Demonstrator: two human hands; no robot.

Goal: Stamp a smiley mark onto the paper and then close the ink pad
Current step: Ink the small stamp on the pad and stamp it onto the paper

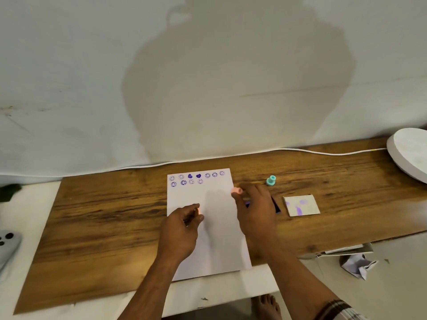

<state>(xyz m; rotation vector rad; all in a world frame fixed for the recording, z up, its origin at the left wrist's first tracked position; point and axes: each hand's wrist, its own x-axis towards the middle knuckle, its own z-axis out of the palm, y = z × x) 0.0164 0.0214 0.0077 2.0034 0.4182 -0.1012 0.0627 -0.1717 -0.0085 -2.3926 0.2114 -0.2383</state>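
Right hand [253, 209] pinches a pink stamp [237, 190] at the right edge of the paper [219, 245], hiding most of the ink pad [276, 204]. Left hand [182, 227], loosely curled, rests on the paper.

Stamped marks on the paper, no words or numbers anywhere.

The white paper [208, 227] on the wooden board carries two rows of purple stamped signs along its far edge: round smiley faces [183, 182], with two solid purple hearts [194, 176] side by side in the upper row. The small card [301, 205] to the right shows only purple ink smudges, nothing readable.
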